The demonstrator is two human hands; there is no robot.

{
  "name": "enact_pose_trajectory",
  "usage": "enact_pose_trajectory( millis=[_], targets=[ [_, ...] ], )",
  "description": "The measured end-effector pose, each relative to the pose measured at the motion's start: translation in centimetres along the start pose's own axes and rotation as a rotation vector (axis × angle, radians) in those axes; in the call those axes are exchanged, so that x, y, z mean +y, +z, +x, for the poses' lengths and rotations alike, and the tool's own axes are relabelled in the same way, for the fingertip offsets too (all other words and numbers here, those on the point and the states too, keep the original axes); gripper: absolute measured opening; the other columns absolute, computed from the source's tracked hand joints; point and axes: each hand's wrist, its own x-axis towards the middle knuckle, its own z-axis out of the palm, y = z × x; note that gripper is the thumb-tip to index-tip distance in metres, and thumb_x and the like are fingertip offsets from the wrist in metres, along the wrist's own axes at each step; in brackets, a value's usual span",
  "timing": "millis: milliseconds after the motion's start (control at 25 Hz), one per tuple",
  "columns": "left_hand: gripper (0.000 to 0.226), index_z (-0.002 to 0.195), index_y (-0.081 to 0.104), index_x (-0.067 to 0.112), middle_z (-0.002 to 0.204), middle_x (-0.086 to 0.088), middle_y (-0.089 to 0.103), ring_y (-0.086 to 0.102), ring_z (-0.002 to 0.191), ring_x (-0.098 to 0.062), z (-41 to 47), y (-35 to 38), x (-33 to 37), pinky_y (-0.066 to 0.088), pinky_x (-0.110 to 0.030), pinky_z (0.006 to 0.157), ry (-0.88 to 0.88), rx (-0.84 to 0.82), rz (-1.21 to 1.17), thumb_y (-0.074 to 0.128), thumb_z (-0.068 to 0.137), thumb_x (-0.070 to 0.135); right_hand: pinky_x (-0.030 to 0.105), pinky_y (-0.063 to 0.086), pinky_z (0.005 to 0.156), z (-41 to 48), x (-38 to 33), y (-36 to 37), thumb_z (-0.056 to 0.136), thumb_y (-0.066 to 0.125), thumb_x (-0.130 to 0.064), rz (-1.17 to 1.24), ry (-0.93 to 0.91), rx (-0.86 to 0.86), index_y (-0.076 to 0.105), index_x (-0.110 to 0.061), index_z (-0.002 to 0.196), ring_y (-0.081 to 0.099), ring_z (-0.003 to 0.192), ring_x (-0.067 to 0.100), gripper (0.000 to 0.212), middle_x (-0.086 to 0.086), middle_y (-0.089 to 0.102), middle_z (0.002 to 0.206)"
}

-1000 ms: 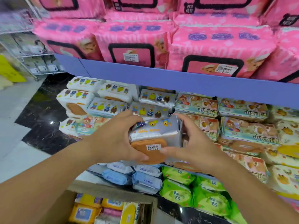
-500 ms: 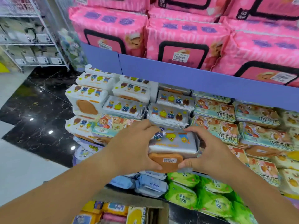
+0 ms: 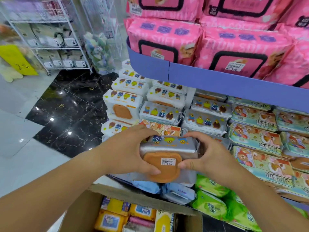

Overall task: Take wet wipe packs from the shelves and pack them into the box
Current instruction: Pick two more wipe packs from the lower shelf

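The left grip (image 3: pixel 127 153) and right grip (image 3: pixel 206 157) clamp one silver wipe pack (image 3: pixel 168 147) above the box (image 3: pixel 133 196), which already holds several packs (image 3: pixel 117 213); many more sit on shelves (image 3: pixel 217 81) behind it.

Both hands, left hand (image 3: pixel 127 153) and right hand (image 3: pixel 205 158), hold a silver wipe pack (image 3: pixel 168 148) with orange lid above the cardboard box (image 3: pixel 130 196), near the shelf (image 3: pixel 217 82).

Sticker (image 3: pixel 168 161) on wipe pack (image 3: pixel 167 147): "3.00"
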Motion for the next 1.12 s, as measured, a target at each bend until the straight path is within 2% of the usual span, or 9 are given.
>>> enact_pose_trajectory(
  millis=[200, 280, 360, 480, 560, 720, 840, 1000, 1120],
  targets=[
    [0.105, 0.140, 0.046, 0.047, 0.130, 0.031, 0.051, 0.053, 0.120, 0.006, -1.8, -4.7, -4.7, 0.048, -0.024, 0.100, -0.083, 0.120, -0.173, 0.081, 0.046, 0.078, 0.020, 0.057, 0.069, 2.0, -3.7, 3.6, 0.053, 0.091, -0.032, 0.062, 0.005, 0.053, 0.063, -0.040, 0.112, 0.069, 0.087, -0.001, 0.066, -0.009, 0.070, 0.105],
    [0.108, 0.139, 0.046, 0.049, 0.128, 0.027, 0.058, 0.065, 0.109, 0.000, -2.4, -5.8, -7.7, 0.055, -0.030, 0.092, -0.195, 0.196, -0.360, 0.088, 0.042, 0.071, 0.028, 0.061, 0.073, 3.5, -4.5, 5.2, 0.056, 0.090, -0.034, 0.057, 0.004, 0.106, 0.062, -0.043, 0.110, 0.069, 0.095, 0.010, 0.062, -0.005, 0.068, 0.111],
    [0.107, 0.140, 0.049, 0.042, 0.123, 0.016, 0.068, 0.072, 0.099, -0.006, -3.0, -6.0, -10.3, 0.058, -0.037, 0.091, -0.272, 0.215, -0.514, 0.093, 0.045, 0.065, 0.016, 0.057, 0.068, 4.9, -5.1, 7.1, 0.063, 0.090, -0.029, 0.051, -0.004, 0.128, 0.058, -0.047, 0.105, 0.065, 0.093, -0.003, 0.056, -0.014, 0.063, 0.112],
    [0.072, 0.133, 0.060, 0.033, 0.117, 0.011, 0.074, 0.072, 0.104, -0.010, -4.0, -6.3, -13.8, 0.057, -0.044, 0.097, -0.261, 0.217, -0.625, 0.090, 0.069, 0.043, 0.006, 0.051, 0.065, 7.9, -5.4, 10.7, 0.069, 0.090, -0.021, 0.061, 0.006, 0.103, 0.055, -0.046, 0.108, 0.058, 0.085, -0.023, 0.058, -0.028, 0.057, 0.110],
    [0.058, 0.128, 0.062, 0.035, 0.117, 0.014, 0.074, 0.071, 0.106, -0.009, -4.5, -6.6, -15.8, 0.057, -0.044, 0.097, -0.239, 0.233, -0.645, 0.086, 0.075, 0.032, 0.009, 0.053, 0.070, 9.4, -5.6, 12.9, 0.064, 0.090, -0.030, 0.053, 0.006, 0.072, 0.056, -0.048, 0.111, 0.060, 0.091, -0.018, 0.061, -0.029, 0.058, 0.112],
    [0.079, 0.129, 0.058, 0.039, 0.117, 0.015, 0.071, 0.069, 0.108, -0.011, -5.5, -5.8, -17.8, 0.061, -0.039, 0.088, -0.278, 0.254, -0.680, 0.097, 0.060, 0.040, 0.022, 0.059, 0.081, 10.1, -5.2, 14.5, 0.050, 0.088, -0.038, 0.098, 0.006, 0.103, 0.062, -0.042, 0.112, 0.068, 0.098, -0.002, 0.068, -0.022, 0.071, 0.106],
    [0.086, 0.125, 0.059, 0.035, 0.115, 0.010, 0.073, 0.071, 0.106, -0.014, -5.1, -4.8, -17.9, 0.060, -0.041, 0.090, -0.291, 0.269, -0.748, 0.099, 0.049, 0.044, 0.026, 0.061, 0.082, 9.3, -4.5, 14.7, 0.051, 0.087, -0.035, 0.156, 0.004, 0.128, 0.066, -0.036, 0.114, 0.070, 0.099, 0.003, 0.066, -0.015, 0.074, 0.107],
    [0.079, 0.124, 0.061, 0.027, 0.113, 0.008, 0.076, 0.074, 0.102, -0.015, -4.3, -3.9, -15.6, 0.061, -0.035, 0.085, -0.270, 0.266, -0.871, 0.101, 0.056, 0.023, 0.034, 0.061, 0.086, 7.7, -3.5, 13.8, 0.060, 0.085, -0.032, 0.234, 0.029, 0.147, 0.062, -0.025, 0.131, 0.070, 0.105, 0.010, 0.075, -0.007, 0.071, 0.119],
    [0.065, 0.120, 0.064, 0.026, 0.109, 0.008, 0.077, 0.074, 0.100, -0.014, -5.2, -3.6, -13.4, 0.061, -0.025, 0.079, -0.268, 0.238, -0.894, 0.088, 0.061, 0.012, 0.023, 0.059, 0.082, 6.0, -3.7, 13.0, 0.066, 0.084, -0.029, 0.225, -0.010, 0.148, 0.060, -0.030, 0.129, 0.066, 0.102, -0.003, 0.067, -0.015, 0.063, 0.120]
  ],
)
